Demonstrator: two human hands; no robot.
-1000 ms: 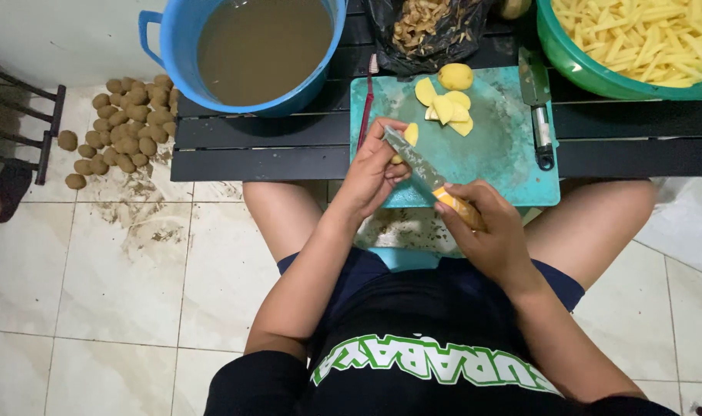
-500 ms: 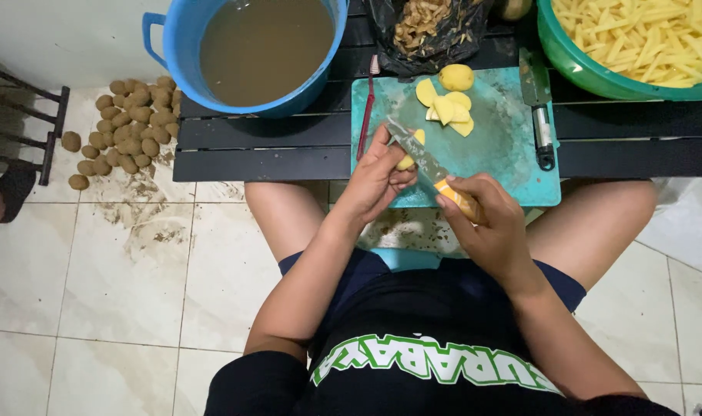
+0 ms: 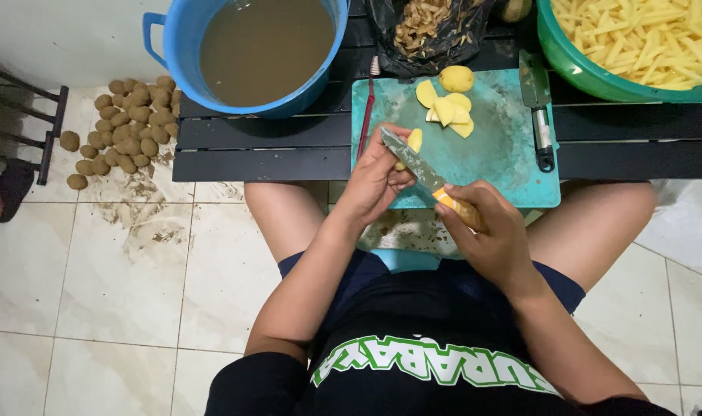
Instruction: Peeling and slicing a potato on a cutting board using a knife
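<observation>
My fingers (image 3: 381, 166) on the left hand (image 3: 375, 183) are curled together around a peeled potato piece (image 3: 413, 142), pinning it at the near left corner of the teal cutting board (image 3: 505, 154). My right hand (image 3: 485, 231) is clamped shut on the orange handle of a knife (image 3: 426, 176), whose blade slants up and left against the potato. Farther along the board lie cut potato slices (image 3: 447, 108), and a second knife (image 3: 537, 112) rests at its right edge. A blue bucket (image 3: 212, 77) of murky water sits far left on the dark bench (image 3: 289, 146), and a green basin (image 3: 589, 73) of potato sticks sits far right. Unpeeled potatoes (image 3: 123, 131) lie heaped on the tiled floor (image 3: 97, 293) to the left.
</observation>
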